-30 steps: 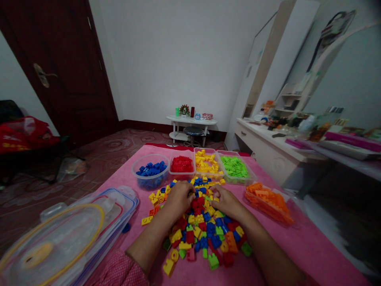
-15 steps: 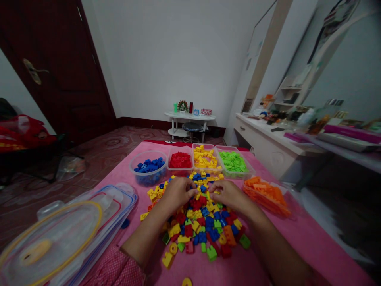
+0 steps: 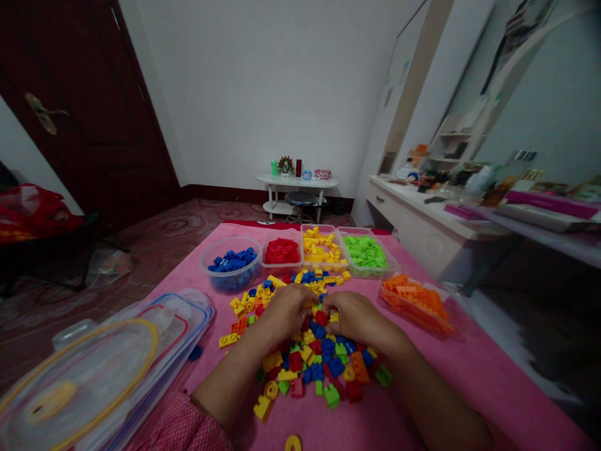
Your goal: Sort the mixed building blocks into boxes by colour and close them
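bricks (image 3: 328, 347), left hand (image 3: 290, 308) and right hand (image 3: 351, 316) above, grip unclear

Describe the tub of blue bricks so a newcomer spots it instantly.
On the pink table, look past the mixed brick pile to the row of clear containers. The tub of blue bricks stands at the row's left end, beside the container of red bricks. It's the only round one; the other three have corners.

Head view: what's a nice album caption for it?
Left hand and right hand at a mixed-colour brick pile, colour-sorted tubs beyond.
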`<state>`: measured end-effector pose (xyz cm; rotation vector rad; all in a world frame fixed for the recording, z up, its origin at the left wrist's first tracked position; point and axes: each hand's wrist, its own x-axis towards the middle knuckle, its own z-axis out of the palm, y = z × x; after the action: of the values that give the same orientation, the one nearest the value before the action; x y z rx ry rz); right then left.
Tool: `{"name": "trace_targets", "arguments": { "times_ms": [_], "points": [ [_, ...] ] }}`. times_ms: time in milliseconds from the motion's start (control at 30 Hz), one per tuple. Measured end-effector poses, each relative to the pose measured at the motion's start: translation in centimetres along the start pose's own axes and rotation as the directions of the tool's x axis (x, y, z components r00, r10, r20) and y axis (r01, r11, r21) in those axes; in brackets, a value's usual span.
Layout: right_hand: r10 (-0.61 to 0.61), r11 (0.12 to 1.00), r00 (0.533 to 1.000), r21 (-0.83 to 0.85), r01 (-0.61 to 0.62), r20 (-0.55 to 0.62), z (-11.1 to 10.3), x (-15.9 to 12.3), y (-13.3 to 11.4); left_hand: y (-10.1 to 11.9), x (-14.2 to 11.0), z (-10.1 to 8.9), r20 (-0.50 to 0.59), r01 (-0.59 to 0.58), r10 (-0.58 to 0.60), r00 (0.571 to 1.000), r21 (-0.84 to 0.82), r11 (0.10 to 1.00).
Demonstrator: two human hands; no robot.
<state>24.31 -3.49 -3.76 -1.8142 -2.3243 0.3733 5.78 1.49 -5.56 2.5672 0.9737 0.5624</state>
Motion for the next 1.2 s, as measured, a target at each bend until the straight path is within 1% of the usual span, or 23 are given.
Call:
{"name": "trace_targets", "arguments": {
  "times_ms": [100, 167, 200, 233, 300, 333, 367, 400, 433, 500, 600, 700, 800, 900, 933, 967, 1000, 1033, 1067, 1100, 1133, 1167, 1200],
  "points": [
    [0.028, 0.998, 1.000, 0.061, -0.028, -0.005, 0.0, 0.4, 0.5, 0.0, 0.0, -0.3, -0.060, 0.052, -0.055, 0.997, -0.046, 0.998],
    [0.049, 0.982, 0.998, 0.187, -0.039, -0.050, 0.2, 0.8, 0.7, 0.2, 0.2, -0.6, -0.097, 0.075, -0.089, 0.991, -0.138, 0.987],
    [0.061, 0.960, 0.995, 0.278, -0.036, -0.084, 0.4, 1.0, 0.8, 0.3, 0.2, -0.6, -0.112, 0.095, -0.122, 0.986, -0.217, 0.971],
    [0.072, 0.925, 0.990, 0.380, -0.022, -0.118, 0.5, 1.3, 0.8, 0.4, 0.4, -0.6, -0.123, 0.118, -0.164, 0.979, -0.313, 0.942],
    [0.067, 0.826, 0.985, 0.562, 0.033, -0.157, 0.7, 1.6, 0.5, 0.3, 0.6, -0.4, -0.135, 0.151, -0.250, 0.959, -0.504, 0.850],
    [0.052, 0.782, 0.986, 0.620, 0.060, -0.161, 0.8, 1.7, 0.3, 0.2, 0.7, -0.3, -0.135, 0.157, -0.287, 0.948, -0.584, 0.796],
    [0.033, 0.759, 0.987, 0.647, 0.078, -0.158, 0.9, 1.7, 0.1, 0.1, 0.7, -0.1, -0.132, 0.160, -0.317, 0.939, -0.649, 0.744],
    [0.014, 0.761, 0.988, 0.642, 0.089, -0.155, 0.9, 1.7, -0.2, -0.2, 0.8, 0.0, -0.127, 0.162, -0.341, 0.931, -0.693, 0.702],
    [0.002, 0.787, 0.987, 0.609, 0.098, -0.162, 1.0, 1.6, -0.4, -0.4, 0.8, 0.1, -0.121, 0.169, -0.362, 0.924, -0.720, 0.673],
    [-0.014, 0.863, 0.977, 0.491, 0.119, -0.211, 1.2, 1.4, -0.8, -0.8, 0.8, 0.1, -0.119, 0.188, -0.389, 0.914, -0.724, 0.664],
    [-0.082, 0.934, 0.966, 0.320, 0.160, -0.245, 2.0, 1.1, -1.2, -1.2, 0.7, -0.1, -0.174, 0.199, -0.388, 0.905, -0.633, 0.749],
    [-0.107, 0.960, 0.974, 0.233, 0.152, -0.197, 3.0, 1.0, -1.4, -1.2, 0.7, -0.4, -0.208, 0.208, -0.375, 0.903, -0.551, 0.808],
    [-0.056, 0.958, 0.972, 0.261, 0.117, -0.230, 3.3, 1.3, -1.3, -1.1, 0.7, -0.5, -0.232, 0.200, -0.363, 0.902, -0.520, 0.830],
    [0.010, 0.900, 0.939, 0.411, 0.141, -0.344, 2.6, 1.7, -1.1, -1.1, 0.8, -0.5, -0.262, 0.179, -0.356, 0.897, -0.520, 0.835],
    [0.055, 0.853, 0.930, 0.502, 0.146, -0.364, 2.3, 1.8, -1.2, -1.0, 0.8, -0.5, -0.280, 0.160, -0.353, 0.893, -0.535, 0.830],
    [0.116, 0.776, 0.930, 0.616, 0.134, -0.348, 2.1, 1.9, -1.3, -0.9, 0.8, -0.5, -0.303, 0.131, -0.348, 0.887, -0.558, 0.820],
    [0.179, 0.661, 0.938, 0.742, 0.109, -0.296, 1.8, 1.9, -1.5, -0.6, 0.8, -0.6, -0.331, 0.093, -0.342, 0.879, -0.585, 0.806],
    [0.224, 0.505, 0.950, 0.860, 0.076, -0.216, 1.6, 1.9, -1.7, -0.3, 0.8, -0.6, -0.361, 0.050, -0.333, 0.871, -0.610, 0.791],
    [0.244, 0.322, 0.962, 0.946, 0.038, -0.121, 1.5, 1.8, -2.0, 0.1, 0.7, -0.7, -0.388, 0.008, -0.320, 0.864, -0.626, 0.780],
    [0.233, 0.135, 0.972, 0.991, -0.002, -0.030, 1.4, 1.8, -2.2, 0.6, 0.6, -0.9, -0.410, -0.027, -0.303, 0.861, -0.630, 0.777],
    [0.202, -0.036, 0.978, 0.999, -0.039, 0.046, 1.3, 1.7, -2.5, 1.1, 0.5, -1.0, -0.426, -0.051, -0.280, 0.860, -0.617, 0.785],
    [0.159, -0.177, 0.982, 0.981, -0.075, 0.104, 1.2, 1.6, -2.8, 1.5, 0.5, -1.1, -0.438, -0.067, -0.251, 0.863, -0.593, 0.803],
    [0.115, -0.283, 0.982, 0.952, -0.114, 0.151, 1.1, 1.6, -3.0, 2.0, 0.4, -1.2, -0.446, -0.080, -0.220, 0.868, -0.561, 0.824]
  ]
}}
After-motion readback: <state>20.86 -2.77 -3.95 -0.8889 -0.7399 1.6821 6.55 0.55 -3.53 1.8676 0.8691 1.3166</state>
